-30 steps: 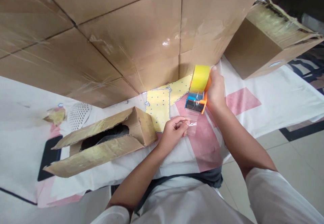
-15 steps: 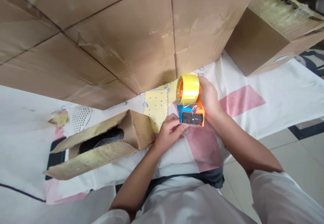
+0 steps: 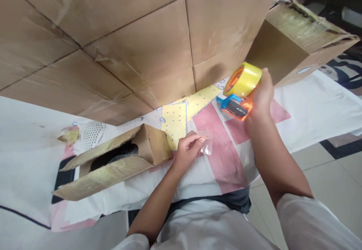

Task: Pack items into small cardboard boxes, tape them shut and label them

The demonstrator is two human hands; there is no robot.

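My right hand point(image 3: 261, 93) grips an orange and blue tape dispenser point(image 3: 236, 105) with a yellow roll of tape point(image 3: 244, 79), lifted above the white and pink cloth point(image 3: 223, 155). My left hand point(image 3: 189, 149) pinches a short strip of clear tape point(image 3: 207, 148) just over the cloth, apart from the dispenser. A small open cardboard box point(image 3: 113, 161) lies on its side left of my left hand, its flaps spread and something dark inside.
A wall of large taped cardboard boxes point(image 3: 127, 42) fills the back. Another open box point(image 3: 299, 42) stands at the upper right. A white perforated object point(image 3: 92, 133) and a crumpled wad of tape point(image 3: 68, 135) lie at the left. Tiled floor point(image 3: 333, 182) shows at the right.
The dispenser came down to my left hand, then my right hand swung it up and to the right. The strip of tape now hangs free in my left hand.
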